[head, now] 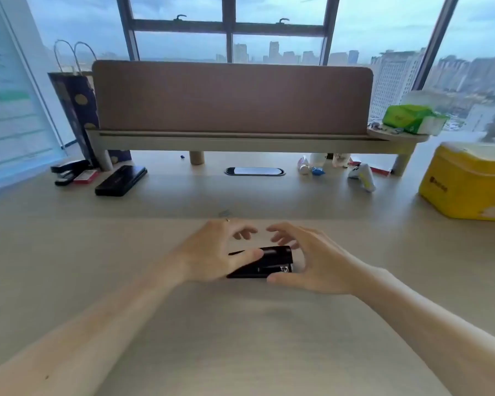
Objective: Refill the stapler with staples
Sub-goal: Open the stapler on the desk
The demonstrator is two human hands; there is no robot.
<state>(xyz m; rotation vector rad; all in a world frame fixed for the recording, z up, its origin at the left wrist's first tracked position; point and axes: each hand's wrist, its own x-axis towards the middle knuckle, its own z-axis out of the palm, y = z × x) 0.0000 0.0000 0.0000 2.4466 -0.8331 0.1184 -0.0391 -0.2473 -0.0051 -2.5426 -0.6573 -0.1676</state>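
A black stapler (272, 262) lies on the pale wooden desk (240, 324) in the middle of the view, its metal front end pointing right. My left hand (212, 252) covers its rear, the thumb pressed along the top while the fingers curl in the air behind. Around the front end, my right hand (309, 261) curves with fingers spread and the thumb low by the stapler's base; whether it touches is unclear. At the far left of the desk, a small red box (85, 176) lies beside a second black stapler (66, 171).
A black case (120, 180) lies left of centre at the back. A raised shelf with a brown divider panel (232, 95) spans the rear. A yellow tin (469, 181) stands at the right, a green tissue pack (412, 118) on the shelf, a dotted gift bag (75, 110) at the left.
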